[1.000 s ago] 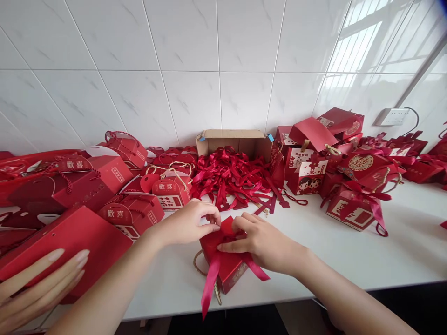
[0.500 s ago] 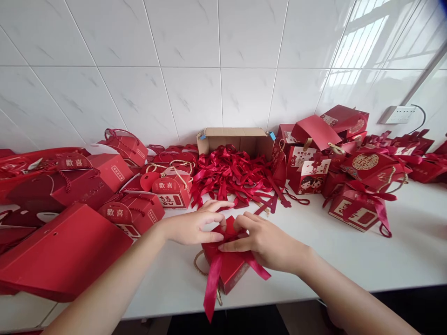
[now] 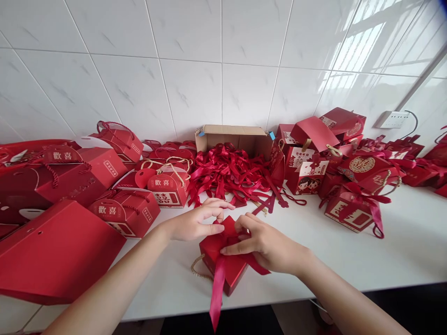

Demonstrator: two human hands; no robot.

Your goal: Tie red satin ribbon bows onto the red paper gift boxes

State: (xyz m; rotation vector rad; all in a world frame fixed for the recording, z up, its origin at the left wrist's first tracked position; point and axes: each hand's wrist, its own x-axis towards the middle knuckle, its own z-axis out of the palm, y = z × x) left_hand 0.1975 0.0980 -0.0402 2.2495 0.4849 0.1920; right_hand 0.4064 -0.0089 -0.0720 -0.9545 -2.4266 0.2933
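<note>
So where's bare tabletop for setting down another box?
Bare white tabletop: right of the right forearm, before the bow-tied red cardboard box; smaller, between left forearm and glossy red ribboned box. Crowded: left, rope-handled red cardboard boxes; back, crimson satin ribbons.

Ribbon pile (image 3: 232,174) behind gift box (image 3: 233,269) on table (image 3: 167,284).

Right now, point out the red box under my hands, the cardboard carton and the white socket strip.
Red box (image 3: 233,270): head view, on its upper face.
Cardboard carton (image 3: 240,131): head view, far wall, near its top.
White socket strip (image 3: 391,120): head view, front face.
</note>
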